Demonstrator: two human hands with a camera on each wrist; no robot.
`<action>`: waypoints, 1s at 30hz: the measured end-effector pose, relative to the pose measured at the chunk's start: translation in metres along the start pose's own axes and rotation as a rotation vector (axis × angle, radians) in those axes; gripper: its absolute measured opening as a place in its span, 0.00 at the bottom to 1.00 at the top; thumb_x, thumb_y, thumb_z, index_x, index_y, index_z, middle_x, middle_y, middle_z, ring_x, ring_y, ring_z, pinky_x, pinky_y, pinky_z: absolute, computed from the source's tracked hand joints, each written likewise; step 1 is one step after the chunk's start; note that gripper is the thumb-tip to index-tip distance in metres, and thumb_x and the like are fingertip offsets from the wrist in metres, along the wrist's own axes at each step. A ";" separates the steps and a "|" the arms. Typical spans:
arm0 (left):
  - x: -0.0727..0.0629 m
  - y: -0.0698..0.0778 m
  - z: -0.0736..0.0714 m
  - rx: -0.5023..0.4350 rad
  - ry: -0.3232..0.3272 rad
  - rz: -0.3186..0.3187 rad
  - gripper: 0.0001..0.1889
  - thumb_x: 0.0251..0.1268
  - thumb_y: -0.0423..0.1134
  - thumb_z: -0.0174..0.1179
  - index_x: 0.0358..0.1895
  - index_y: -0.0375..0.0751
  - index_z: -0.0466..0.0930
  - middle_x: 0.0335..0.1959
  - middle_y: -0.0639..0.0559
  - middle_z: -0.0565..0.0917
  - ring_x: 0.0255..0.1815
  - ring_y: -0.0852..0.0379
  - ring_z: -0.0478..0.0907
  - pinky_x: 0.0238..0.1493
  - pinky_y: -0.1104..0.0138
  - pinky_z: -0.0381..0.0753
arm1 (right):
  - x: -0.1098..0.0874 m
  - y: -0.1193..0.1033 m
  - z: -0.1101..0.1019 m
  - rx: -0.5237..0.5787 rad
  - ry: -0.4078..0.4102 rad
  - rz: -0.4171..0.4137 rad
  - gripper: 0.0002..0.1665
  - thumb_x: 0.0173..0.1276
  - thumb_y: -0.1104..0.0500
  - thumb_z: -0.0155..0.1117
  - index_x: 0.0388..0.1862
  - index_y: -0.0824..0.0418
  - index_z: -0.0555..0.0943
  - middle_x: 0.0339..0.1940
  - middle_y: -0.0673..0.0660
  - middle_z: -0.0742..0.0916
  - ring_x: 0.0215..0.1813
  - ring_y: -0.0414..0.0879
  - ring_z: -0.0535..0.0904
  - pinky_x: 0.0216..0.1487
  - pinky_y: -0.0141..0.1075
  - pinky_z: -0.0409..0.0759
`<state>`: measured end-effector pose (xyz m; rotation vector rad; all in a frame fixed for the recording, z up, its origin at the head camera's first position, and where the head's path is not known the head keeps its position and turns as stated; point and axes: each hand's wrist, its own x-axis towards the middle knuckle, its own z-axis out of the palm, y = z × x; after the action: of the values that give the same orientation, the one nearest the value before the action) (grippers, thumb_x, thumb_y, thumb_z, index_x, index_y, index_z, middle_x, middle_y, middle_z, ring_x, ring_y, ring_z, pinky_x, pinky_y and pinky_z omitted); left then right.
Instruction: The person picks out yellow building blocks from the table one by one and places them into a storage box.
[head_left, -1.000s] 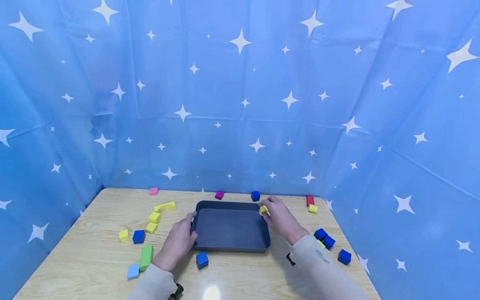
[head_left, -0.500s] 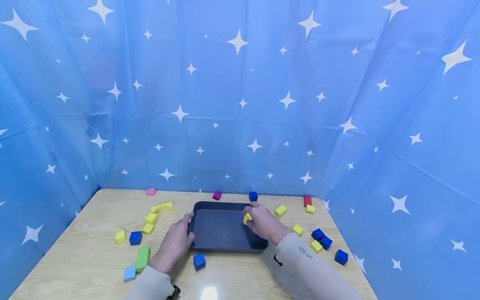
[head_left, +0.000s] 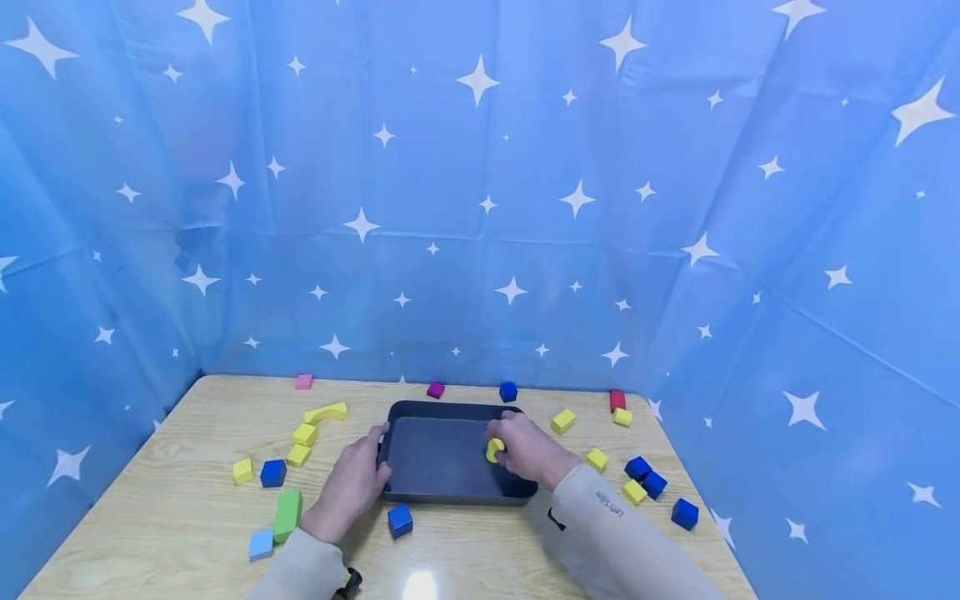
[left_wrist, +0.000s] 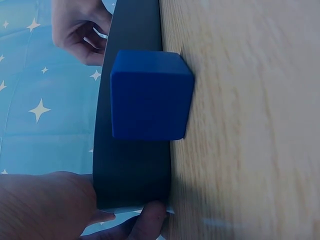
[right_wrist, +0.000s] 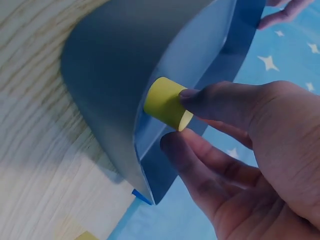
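Note:
A dark grey rectangular tray [head_left: 459,499] lies on the wooden table, its inside bare apart from what my right hand brings. My left hand [head_left: 348,481] holds the tray's left end; in the left wrist view its fingers wrap around that end. Over the tray's right part, my right hand [head_left: 531,451] pinches a yellow cylinder block [right_wrist: 165,102] between thumb and fingers, inside the rim. The cylinder's round end faces left in the head view. Just before the tray's near wall sits a blue cube [left_wrist: 150,102].
Yellow blocks, a blue cube [head_left: 273,473], a green block [head_left: 288,516] and a light blue block [head_left: 261,543] lie at left. Blue cubes [head_left: 685,513] and several yellow blocks [head_left: 563,421] lie at right, a red block [head_left: 617,401] behind. A starry blue curtain [head_left: 480,208] surrounds the table.
My right hand has moved left and toward me from the tray's back right rim, carrying the yellow cylinder block over the tray's inside. My left hand has stayed at the left end.

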<state>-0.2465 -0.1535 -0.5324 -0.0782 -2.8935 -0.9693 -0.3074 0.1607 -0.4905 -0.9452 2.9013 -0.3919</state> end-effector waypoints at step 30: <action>-0.001 -0.001 0.001 0.008 0.018 0.023 0.34 0.79 0.26 0.68 0.85 0.30 0.72 0.74 0.23 0.87 0.71 0.30 0.90 0.68 0.40 0.93 | -0.020 0.012 0.000 0.087 0.133 0.078 0.21 0.80 0.62 0.80 0.69 0.61 0.90 0.64 0.63 0.90 0.59 0.53 0.91 0.59 0.48 0.96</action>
<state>-0.2456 -0.1537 -0.5342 -0.1020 -2.8737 -0.9499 -0.2979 0.1816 -0.4934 -0.8201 2.9992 -0.5922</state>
